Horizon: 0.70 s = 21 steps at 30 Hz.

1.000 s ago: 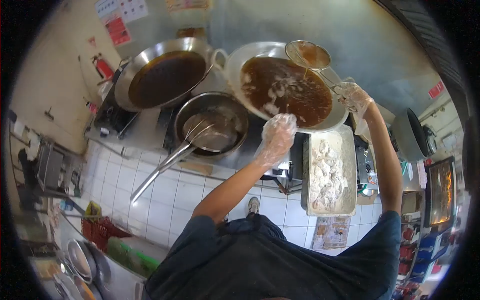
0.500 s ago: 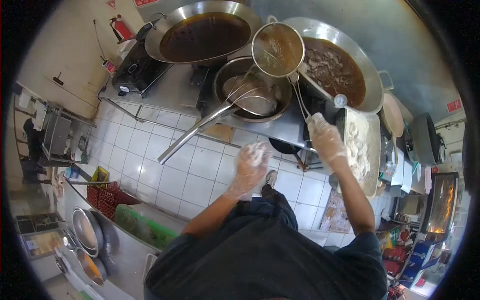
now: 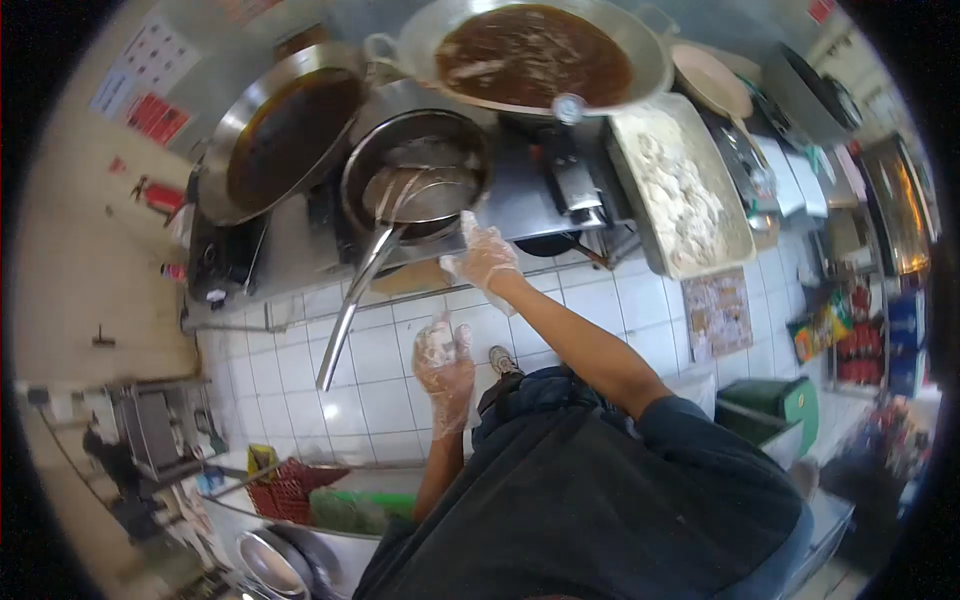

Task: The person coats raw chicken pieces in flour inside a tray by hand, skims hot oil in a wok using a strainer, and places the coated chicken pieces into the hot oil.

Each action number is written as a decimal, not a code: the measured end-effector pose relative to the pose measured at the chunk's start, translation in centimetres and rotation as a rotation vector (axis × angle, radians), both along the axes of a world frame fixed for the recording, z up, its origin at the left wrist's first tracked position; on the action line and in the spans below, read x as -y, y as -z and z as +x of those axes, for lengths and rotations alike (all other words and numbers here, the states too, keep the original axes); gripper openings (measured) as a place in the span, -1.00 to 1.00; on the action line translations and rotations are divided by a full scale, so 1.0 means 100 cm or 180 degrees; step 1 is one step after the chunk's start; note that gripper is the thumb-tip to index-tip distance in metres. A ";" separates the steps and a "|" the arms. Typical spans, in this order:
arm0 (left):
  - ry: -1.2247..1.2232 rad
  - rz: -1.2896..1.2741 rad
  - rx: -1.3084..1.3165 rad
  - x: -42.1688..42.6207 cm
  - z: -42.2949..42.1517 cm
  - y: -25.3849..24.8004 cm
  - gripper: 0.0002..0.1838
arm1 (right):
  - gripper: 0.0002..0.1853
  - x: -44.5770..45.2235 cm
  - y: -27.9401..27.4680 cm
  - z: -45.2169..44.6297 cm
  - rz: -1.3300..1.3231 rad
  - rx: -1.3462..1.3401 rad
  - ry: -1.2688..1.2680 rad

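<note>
My right hand [image 3: 485, 258], in a clear plastic glove, reaches to the near right rim of a deep metal pot [image 3: 358, 215]. Its fingers are apart and nothing shows in them. In the pot lies a mesh skimmer [image 3: 352, 305], its long steel handle sticking out over the near rim. My left hand [image 3: 445, 372], gloved too and caked with white flour, hangs low over the floor with its thumb out and its fingers loosely bent; I see no object in it. Right of the hands, a metal tray [image 3: 652, 235] holds flour and coated pieces [image 3: 690, 205].
A large wok [image 3: 420, 55] of brown oil with pieces in it stands behind the pot; a second wok [image 3: 225, 190] of dark oil is at left. A dial thermometer [image 3: 568, 108] sits at the big wok's rim. A green bin [image 3: 800, 410] stands behind at right.
The round wire strainer that my right hand held beside the big wok is out of that hand. My right hand has moved left to the pot. My view has turned and shifted.
</note>
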State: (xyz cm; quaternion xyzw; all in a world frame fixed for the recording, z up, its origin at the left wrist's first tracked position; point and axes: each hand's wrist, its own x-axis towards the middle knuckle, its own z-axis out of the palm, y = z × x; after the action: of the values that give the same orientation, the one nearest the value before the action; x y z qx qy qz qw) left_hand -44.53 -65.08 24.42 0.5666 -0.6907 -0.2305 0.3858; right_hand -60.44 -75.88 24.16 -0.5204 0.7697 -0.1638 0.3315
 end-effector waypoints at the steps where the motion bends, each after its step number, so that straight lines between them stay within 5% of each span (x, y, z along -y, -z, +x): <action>1: 0.0040 0.0076 -0.0021 -0.002 -0.007 -0.012 -0.69 | 0.03 -0.007 -0.006 -0.009 -0.0137 0.0095 -0.0007; 6: 0.0291 -0.0138 -0.0569 -0.006 -0.070 -0.057 -0.59 | 0.04 -0.046 -0.035 -0.094 -0.0467 0.0448 -0.0188; 7: 0.0254 0.0126 -0.1282 -0.010 -0.091 -0.063 -0.57 | 0.02 -0.056 -0.009 -0.117 -0.1044 0.0408 -0.0256; 13: 0.0739 0.0285 -0.0811 -0.033 -0.223 -0.059 -0.67 | -0.14 -0.168 -0.021 -0.304 -0.0748 0.0581 0.0647; 16: 0.1239 0.0353 -0.0326 -0.044 -0.318 -0.023 -0.70 | -0.24 -0.208 0.046 -0.416 -0.0441 0.0096 0.0948; 18: 0.1609 0.0915 -0.0897 -0.050 -0.398 -0.025 -0.66 | -0.28 -0.221 0.108 -0.482 -0.0477 -0.0197 0.1097; 20: 0.1532 0.1189 -0.0297 -0.039 -0.469 -0.002 -0.58 | -0.32 -0.201 0.159 -0.530 -0.0406 -0.0682 0.1019; 21: 0.1628 0.1179 0.0299 -0.026 -0.493 0.037 -0.40 | -0.34 -0.186 0.180 -0.552 -0.0286 -0.1022 0.0834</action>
State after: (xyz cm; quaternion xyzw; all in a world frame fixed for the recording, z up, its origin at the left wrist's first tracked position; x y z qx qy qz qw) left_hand -93.81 -62.46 20.77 0.4452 -0.7741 -0.4154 0.1732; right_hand -115.60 -57.33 6.12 -0.4495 0.8657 -0.1547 0.1568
